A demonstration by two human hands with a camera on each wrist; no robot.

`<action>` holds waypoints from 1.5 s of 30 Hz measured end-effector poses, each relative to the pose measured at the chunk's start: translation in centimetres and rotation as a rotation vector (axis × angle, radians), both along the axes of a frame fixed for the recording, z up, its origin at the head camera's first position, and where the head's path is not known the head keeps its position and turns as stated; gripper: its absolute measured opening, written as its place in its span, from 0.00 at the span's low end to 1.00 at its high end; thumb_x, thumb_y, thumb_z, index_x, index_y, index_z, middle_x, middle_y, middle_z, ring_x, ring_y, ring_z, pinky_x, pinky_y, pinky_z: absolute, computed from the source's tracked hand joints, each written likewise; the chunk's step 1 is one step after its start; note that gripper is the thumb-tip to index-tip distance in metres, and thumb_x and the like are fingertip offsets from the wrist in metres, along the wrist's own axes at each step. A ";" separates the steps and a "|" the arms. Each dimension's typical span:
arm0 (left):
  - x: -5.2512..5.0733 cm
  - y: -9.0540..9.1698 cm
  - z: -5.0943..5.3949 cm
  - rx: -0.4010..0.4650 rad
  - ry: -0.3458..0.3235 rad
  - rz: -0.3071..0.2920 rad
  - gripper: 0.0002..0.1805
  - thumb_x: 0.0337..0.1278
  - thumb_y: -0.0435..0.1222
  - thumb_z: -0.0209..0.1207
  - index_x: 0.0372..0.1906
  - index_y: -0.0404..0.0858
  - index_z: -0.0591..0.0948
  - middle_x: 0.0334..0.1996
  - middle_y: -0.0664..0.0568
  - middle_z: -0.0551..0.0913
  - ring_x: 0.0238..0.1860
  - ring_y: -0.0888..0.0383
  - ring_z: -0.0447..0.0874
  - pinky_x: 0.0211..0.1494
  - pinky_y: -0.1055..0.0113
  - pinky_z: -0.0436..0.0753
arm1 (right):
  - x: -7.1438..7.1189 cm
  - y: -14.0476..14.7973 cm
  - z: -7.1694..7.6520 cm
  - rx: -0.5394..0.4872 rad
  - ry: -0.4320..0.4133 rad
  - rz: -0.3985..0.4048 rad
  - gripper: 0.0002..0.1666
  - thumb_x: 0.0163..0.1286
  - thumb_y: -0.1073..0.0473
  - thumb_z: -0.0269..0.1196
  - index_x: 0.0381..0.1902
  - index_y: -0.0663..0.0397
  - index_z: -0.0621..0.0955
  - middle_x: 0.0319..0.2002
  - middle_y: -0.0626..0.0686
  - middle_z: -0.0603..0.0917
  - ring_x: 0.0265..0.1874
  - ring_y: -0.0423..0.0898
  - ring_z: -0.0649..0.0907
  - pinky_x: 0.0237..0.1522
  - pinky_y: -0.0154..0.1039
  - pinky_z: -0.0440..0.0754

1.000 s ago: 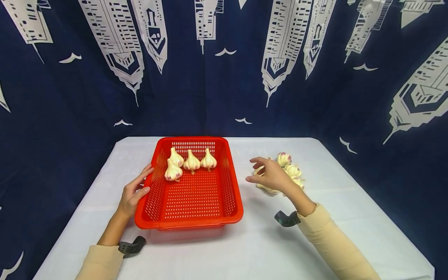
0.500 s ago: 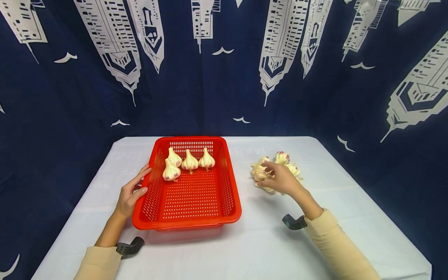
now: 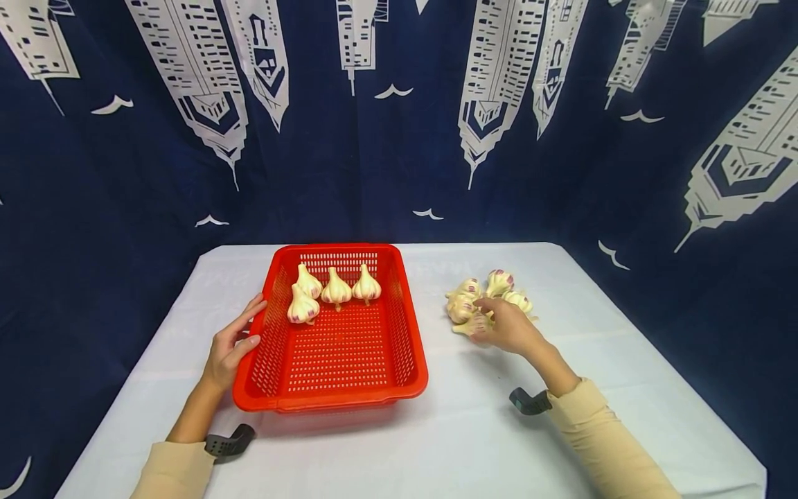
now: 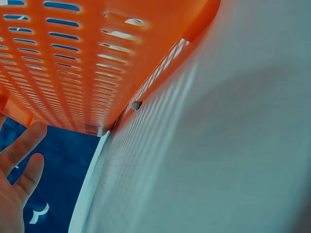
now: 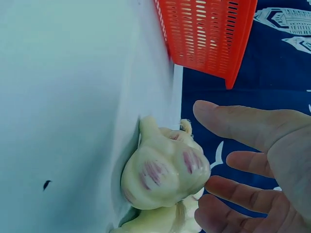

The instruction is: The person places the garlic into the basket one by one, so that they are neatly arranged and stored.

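Red plastic basket point(image 3: 330, 403) is the reference; it sits on the white table point(image 3: 449, 450). Garlic pile point(image 3: 463, 307) is right of the basket, well apart from it. Key item, my read: near bulb point(image 5: 163, 172), on the pile's side closest to the person. Its neck points left, at the basket; its root end faces away from the basket. So the long axis runs roughly crosswise to the person, in line with the basket.

Right hand point(image 3: 508, 326) is the nearer one by far, on the bulb's side away from the basket. Fingers and thumb are spread, nothing gripped. Right wrist view: fingertips right at the bulb's flank, contact can't be confirmed; the thumb stands clear of the bulb, on the side toward the basket.

Left hand point(image 3: 229, 346) is on the opposite side: the basket lies between it and the pile. Fingers and thumb are extended and rest at the basket's left rim, not clenched; can't tell how hard they press.

Four bulbs point(image 3: 335, 291) are inside the basket, toward its far wall, necks up; the floor nearer the person is bare.
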State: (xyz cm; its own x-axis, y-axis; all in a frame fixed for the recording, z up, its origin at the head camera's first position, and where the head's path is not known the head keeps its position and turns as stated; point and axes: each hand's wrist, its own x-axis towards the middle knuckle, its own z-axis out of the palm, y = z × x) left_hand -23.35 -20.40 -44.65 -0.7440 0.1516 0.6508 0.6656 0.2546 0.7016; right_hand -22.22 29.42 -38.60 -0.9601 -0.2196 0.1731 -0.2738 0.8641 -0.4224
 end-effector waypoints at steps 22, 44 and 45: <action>0.0 0.3 0.0 0.018 0.036 -0.009 0.30 0.51 0.26 0.51 0.64 0.27 0.75 0.69 0.35 0.68 0.43 0.67 0.79 0.41 0.77 0.76 | 0.2 -0.1 -3.0 0.101 0.174 -0.038 0.39 0.43 0.70 0.78 0.57 0.65 0.79 0.53 0.68 0.75 0.50 0.66 0.77 0.49 0.58 0.79; 0.0 0.0 0.1 0.003 0.014 0.001 0.30 0.52 0.27 0.51 0.64 0.27 0.74 0.69 0.35 0.68 0.44 0.68 0.78 0.42 0.78 0.75 | 0.5 0.3 -2.8 0.065 0.194 -0.050 0.34 0.48 0.59 0.78 0.53 0.67 0.80 0.44 0.64 0.77 0.35 0.54 0.79 0.40 0.52 0.81; 0.0 0.0 0.0 0.002 0.016 0.001 0.30 0.52 0.27 0.51 0.64 0.27 0.74 0.69 0.35 0.68 0.43 0.68 0.78 0.42 0.78 0.76 | 0.6 0.3 -2.8 0.053 0.201 -0.054 0.34 0.48 0.58 0.78 0.52 0.67 0.81 0.43 0.64 0.77 0.35 0.53 0.79 0.39 0.51 0.81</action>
State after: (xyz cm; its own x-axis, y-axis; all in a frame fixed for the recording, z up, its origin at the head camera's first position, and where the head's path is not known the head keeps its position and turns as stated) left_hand -23.32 -20.36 -44.61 -0.7338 0.1492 0.6628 0.6763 0.2535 0.6917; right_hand -21.65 29.68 -41.39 -0.9178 -0.1828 0.3524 -0.3010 0.8992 -0.3176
